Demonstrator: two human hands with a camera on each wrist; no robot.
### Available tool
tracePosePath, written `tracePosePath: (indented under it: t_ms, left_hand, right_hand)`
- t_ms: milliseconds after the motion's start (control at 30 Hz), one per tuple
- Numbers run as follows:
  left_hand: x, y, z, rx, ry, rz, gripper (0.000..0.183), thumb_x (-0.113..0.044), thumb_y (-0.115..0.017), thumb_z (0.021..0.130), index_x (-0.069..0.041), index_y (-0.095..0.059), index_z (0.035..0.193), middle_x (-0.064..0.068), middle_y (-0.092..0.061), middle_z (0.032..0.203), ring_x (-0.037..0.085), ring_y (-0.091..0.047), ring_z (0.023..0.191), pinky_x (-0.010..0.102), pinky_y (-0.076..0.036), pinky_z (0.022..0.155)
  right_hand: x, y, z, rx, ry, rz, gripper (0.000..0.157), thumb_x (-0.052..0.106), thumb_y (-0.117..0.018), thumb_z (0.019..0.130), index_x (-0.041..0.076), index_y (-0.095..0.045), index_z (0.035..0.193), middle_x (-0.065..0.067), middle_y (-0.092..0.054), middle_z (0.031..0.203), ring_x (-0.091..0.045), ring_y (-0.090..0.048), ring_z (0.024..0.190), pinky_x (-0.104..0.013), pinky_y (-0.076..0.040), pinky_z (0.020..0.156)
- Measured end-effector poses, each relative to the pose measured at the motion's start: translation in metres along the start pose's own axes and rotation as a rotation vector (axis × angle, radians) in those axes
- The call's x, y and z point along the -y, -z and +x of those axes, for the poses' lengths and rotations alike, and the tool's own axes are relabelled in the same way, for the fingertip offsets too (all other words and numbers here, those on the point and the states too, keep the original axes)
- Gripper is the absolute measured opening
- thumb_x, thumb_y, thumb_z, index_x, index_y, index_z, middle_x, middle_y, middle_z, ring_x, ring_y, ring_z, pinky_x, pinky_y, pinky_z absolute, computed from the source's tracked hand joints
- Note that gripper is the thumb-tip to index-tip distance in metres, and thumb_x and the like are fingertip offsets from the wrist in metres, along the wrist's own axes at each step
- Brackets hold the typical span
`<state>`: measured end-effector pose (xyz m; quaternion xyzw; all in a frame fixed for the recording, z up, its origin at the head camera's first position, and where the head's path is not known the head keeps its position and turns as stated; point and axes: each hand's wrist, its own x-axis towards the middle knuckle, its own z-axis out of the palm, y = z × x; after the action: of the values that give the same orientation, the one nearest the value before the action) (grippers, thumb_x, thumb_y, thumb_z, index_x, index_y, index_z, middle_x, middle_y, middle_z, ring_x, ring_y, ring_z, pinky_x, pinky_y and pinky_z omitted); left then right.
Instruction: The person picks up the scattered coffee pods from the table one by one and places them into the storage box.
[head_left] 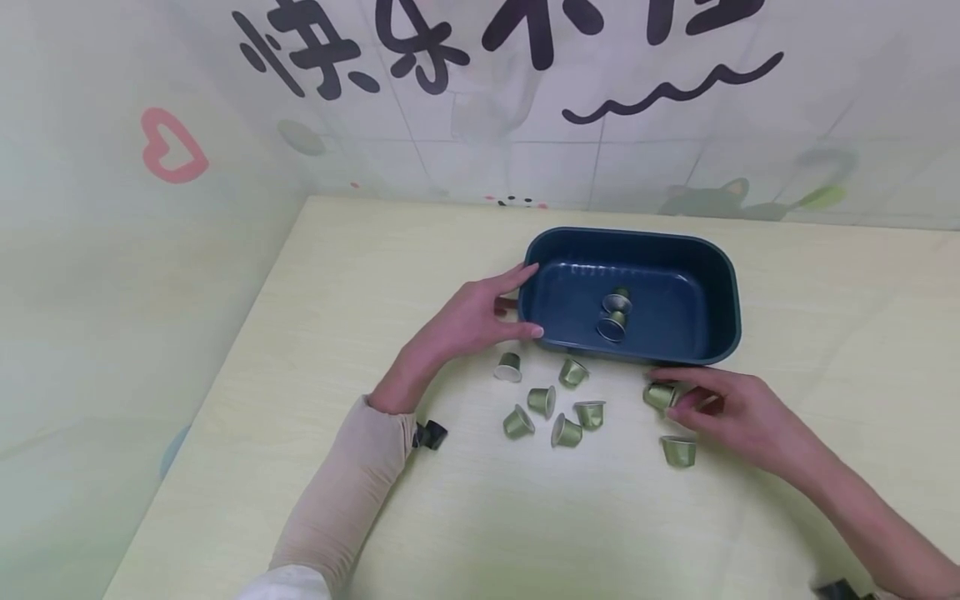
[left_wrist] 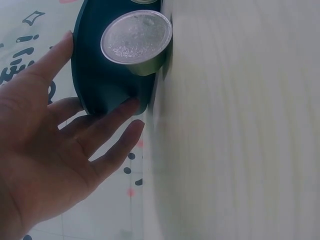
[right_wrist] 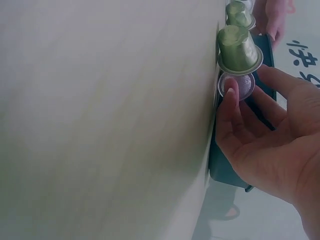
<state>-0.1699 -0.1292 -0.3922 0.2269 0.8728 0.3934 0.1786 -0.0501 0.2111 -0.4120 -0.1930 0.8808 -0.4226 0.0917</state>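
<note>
A dark blue rectangular container (head_left: 652, 354) stands on the table with two coffee capsules (head_left: 612, 326) lying inside. My left hand (head_left: 480, 315) spans its left end, thumb and fingers spread and touching the wall near the rim. In the left wrist view, the hand's fingers (left_wrist: 107, 127) look loosely extended against the container (left_wrist: 90, 65). At the container's front right, my right hand (head_left: 731, 408) pinches a green coffee capsule (head_left: 657, 397) between thumb and fingers. The right wrist view shows this capsule's silvery lid (right_wrist: 242, 86) among the fingertips, partly hidden by another capsule (right_wrist: 237, 50).
Several green capsules (head_left: 542, 402) lie scattered on the table (head_left: 450, 533) before the container. One capsule (head_left: 678, 451) lies just below the right hand. A sheet printed with dark characters (head_left: 322, 54) hangs behind the table's back edge.
</note>
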Motion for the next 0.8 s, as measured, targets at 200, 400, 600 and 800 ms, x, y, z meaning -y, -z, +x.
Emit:
tracePosePath:
  t_ms: [200, 400, 600, 800]
  left_hand:
    - [0.001, 0.0, 0.0, -0.001, -0.001, 0.0, 0.088, -0.036, -0.08, 0.085, -0.025, -0.031, 0.157, -0.001, -0.029, 0.161, 0.021, -0.061, 0.121, 0.029, -0.05, 0.097]
    - [0.001, 0.001, -0.001, -0.008, -0.016, -0.006, 0.087, -0.034, -0.08, 0.085, -0.024, -0.031, 0.157, 0.0, -0.029, 0.161, 0.021, -0.061, 0.121, 0.029, -0.05, 0.097]
    - [0.001, 0.001, -0.001, -0.002, -0.022, 0.005, 0.087, -0.034, -0.08, 0.085, -0.023, -0.032, 0.157, 0.0, -0.03, 0.161, 0.021, -0.062, 0.12, 0.028, -0.05, 0.097]
    - [0.0, 0.001, -0.001, 0.005, -0.016, 0.004, 0.087, -0.034, -0.08, 0.085, -0.023, -0.031, 0.157, 0.001, -0.029, 0.161, 0.021, -0.062, 0.12, 0.03, -0.05, 0.097]
  right_hand:
    - [0.0, -0.002, 0.003, 0.003, -0.022, -0.001, 0.038, 0.001, -0.077, 0.084, 0.007, -0.07, 0.121, 0.0, -0.071, 0.097, -0.002, -0.066, 0.077, -0.019, -0.055, 0.07]
    - [0.0, -0.005, 0.004, -0.015, -0.025, -0.011, 0.033, 0.004, -0.078, 0.084, 0.008, -0.073, 0.116, 0.001, -0.071, 0.094, -0.003, -0.065, 0.075, -0.02, -0.056, 0.069]
    - [0.001, -0.01, 0.004, -0.035, -0.02, -0.006, 0.03, 0.009, -0.081, 0.083, 0.012, -0.075, 0.112, 0.007, -0.07, 0.087, -0.004, -0.064, 0.073, -0.02, -0.055, 0.067]
    - [0.001, -0.013, 0.004, -0.026, -0.002, -0.024, 0.033, 0.01, -0.083, 0.081, 0.013, -0.075, 0.113, 0.011, -0.067, 0.083, -0.003, -0.063, 0.071, -0.02, -0.054, 0.066]
